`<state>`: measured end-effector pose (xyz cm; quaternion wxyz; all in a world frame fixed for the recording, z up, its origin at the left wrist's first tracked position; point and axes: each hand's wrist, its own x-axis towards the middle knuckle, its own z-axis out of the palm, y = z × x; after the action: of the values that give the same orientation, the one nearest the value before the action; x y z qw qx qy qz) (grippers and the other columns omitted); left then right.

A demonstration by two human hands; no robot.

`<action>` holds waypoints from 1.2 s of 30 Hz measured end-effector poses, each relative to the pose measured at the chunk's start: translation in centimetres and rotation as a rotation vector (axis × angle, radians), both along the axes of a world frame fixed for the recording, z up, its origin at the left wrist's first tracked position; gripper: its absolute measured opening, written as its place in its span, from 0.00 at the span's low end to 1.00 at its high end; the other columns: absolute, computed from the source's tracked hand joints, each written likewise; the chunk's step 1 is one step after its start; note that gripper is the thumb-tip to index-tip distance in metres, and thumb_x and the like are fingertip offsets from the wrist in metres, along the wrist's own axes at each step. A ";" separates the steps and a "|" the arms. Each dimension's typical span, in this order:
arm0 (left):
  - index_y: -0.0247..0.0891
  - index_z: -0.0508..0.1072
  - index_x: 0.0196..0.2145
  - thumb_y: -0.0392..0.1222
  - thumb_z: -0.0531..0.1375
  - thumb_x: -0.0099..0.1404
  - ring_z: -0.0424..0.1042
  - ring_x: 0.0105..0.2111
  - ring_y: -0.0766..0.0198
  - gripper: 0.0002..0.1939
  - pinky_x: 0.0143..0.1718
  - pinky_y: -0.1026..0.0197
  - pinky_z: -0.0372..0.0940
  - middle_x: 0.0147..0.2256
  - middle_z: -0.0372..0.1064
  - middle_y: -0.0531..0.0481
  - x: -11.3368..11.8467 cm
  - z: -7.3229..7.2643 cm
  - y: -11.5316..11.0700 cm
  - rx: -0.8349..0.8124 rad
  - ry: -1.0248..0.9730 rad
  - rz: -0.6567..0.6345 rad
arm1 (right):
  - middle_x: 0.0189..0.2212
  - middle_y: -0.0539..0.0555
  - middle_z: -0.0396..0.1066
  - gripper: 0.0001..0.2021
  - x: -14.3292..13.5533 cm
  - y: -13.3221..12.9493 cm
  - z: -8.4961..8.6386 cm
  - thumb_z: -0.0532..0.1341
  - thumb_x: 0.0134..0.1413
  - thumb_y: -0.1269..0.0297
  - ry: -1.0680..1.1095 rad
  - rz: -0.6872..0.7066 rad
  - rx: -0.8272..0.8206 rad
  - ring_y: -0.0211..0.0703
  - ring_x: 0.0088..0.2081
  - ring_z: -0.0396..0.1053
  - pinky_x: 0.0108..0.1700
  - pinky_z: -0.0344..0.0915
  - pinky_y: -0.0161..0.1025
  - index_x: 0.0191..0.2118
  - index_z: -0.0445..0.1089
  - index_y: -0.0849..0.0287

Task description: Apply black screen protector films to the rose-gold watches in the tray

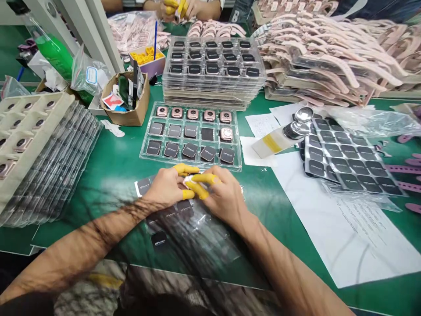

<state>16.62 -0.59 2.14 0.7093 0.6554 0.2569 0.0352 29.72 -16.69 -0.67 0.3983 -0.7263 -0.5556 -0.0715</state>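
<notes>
My left hand (164,186) and my right hand (223,188), both with yellow finger cots, meet at the near side of the tray. The left fingers are closed around a small watch case, mostly hidden by the fingers. My right fingers pinch a crumpled white wipe (188,180) against it. Beneath the hands lies a clear sheet of black square screen films (159,240), partly covered. Just beyond is a clear plastic tray (190,160) of watch cases; its back row shows sensor sides, while most others show black faces.
Stacked trays (213,90) stand behind, more trays (55,166) at left. A cardboard box (128,115) holds odds and ends. On the right are a pump bottle (271,142), film sheets (351,153), paper (315,210) and piled pink straps (329,52). Another person's gloved fingers (176,8) work opposite.
</notes>
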 end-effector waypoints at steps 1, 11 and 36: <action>0.36 0.84 0.48 0.28 0.77 0.44 0.79 0.29 0.64 0.31 0.34 0.63 0.74 0.32 0.82 0.52 0.2 -0.1 0.0 -0.020 -0.011 0.017 | 0.35 0.55 0.77 0.09 0.3 0.0 0.0 0.65 0.75 0.59 -0.009 -0.051 -0.035 0.46 0.37 0.72 0.39 0.66 0.45 0.43 0.81 0.54; 0.35 0.79 0.46 0.21 0.80 0.42 0.76 0.33 0.67 0.34 0.40 0.60 0.73 0.41 0.82 0.46 1.5 -0.7 0.8 -0.284 -0.124 0.148 | 0.44 0.53 0.81 0.24 -6.5 -3.0 1.7 0.64 0.70 0.66 0.072 0.346 -0.056 0.57 0.40 0.79 0.39 0.76 0.57 0.66 0.67 0.35; 0.31 0.77 0.54 0.25 0.81 0.48 0.75 0.35 0.66 0.36 0.51 0.52 0.74 0.41 0.79 0.49 0.8 -0.9 0.8 -0.242 -0.153 0.076 | 0.39 0.50 0.83 0.15 -8.4 -0.7 0.7 0.59 0.67 0.80 -0.131 0.390 -0.058 0.47 0.38 0.69 0.39 0.64 0.46 0.50 0.72 0.52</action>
<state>17.46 0.20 1.26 0.7989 0.5502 0.2292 0.0806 21.33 -17.43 0.00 0.3467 -0.6099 -0.7122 -0.0241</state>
